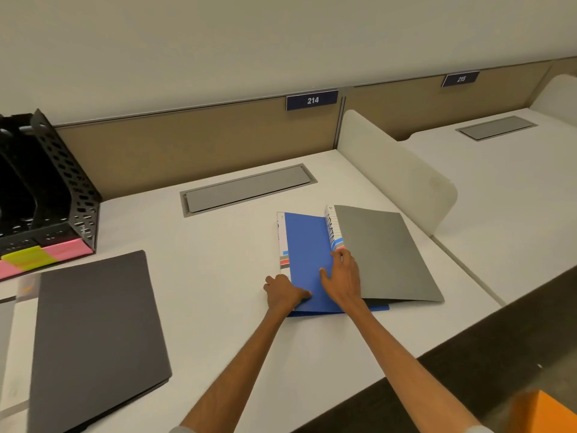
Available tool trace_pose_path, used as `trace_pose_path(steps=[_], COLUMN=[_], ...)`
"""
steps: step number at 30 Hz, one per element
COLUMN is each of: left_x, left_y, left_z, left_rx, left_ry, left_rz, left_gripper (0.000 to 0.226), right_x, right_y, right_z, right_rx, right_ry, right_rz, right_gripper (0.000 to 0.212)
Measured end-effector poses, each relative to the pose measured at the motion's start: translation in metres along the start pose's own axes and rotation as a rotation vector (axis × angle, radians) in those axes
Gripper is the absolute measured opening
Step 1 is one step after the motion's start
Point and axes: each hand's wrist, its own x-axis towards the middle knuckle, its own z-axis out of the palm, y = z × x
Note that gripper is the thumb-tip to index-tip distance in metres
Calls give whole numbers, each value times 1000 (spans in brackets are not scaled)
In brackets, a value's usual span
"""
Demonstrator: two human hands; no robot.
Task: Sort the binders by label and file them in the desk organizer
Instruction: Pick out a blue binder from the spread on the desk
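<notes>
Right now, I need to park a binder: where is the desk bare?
Bare desk lies between the dark binder and the blue binder, before the cable hatch. Crowded: beside the organizer; left hand and right hand occupy the blue binder, grey binder overlapping.

You can read "214" on the dark blue rectangular plate atop the beige partition panel, and "215" on a matching plate farther right. The spine label of the blue plastic binder is illegible.

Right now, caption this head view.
Left hand holds a blue binder, right hand rests on it, a grey binder overlapping; black desk organizer at far left.
</notes>
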Motion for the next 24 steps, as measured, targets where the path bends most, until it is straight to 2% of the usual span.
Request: trace_pose_path(steps=[5, 9, 13, 17, 24], left_x=[-6, -8, -8, -8, -29], left_y=[11, 17, 22, 27, 47], left_z=[9, 12, 8, 2, -5], left_rx=[-151, -349, -478, -584, -700], left_ry=[77, 31, 5, -29, 67], left_rz=[-86, -11, -76, -22, 51], left_gripper=[77, 59, 56, 49, 35], right_x=[-3, -1, 1, -1, 0], right_y=[13, 22, 22, 25, 22], right_z=[6, 5, 1, -3, -15], right_rx=[-28, -95, -39, -69, -58], right_ry=[-75, -60, -89, -48, 35], right_rz=[11, 33, 50, 39, 13], right_gripper=[57, 60, 62, 57, 48])
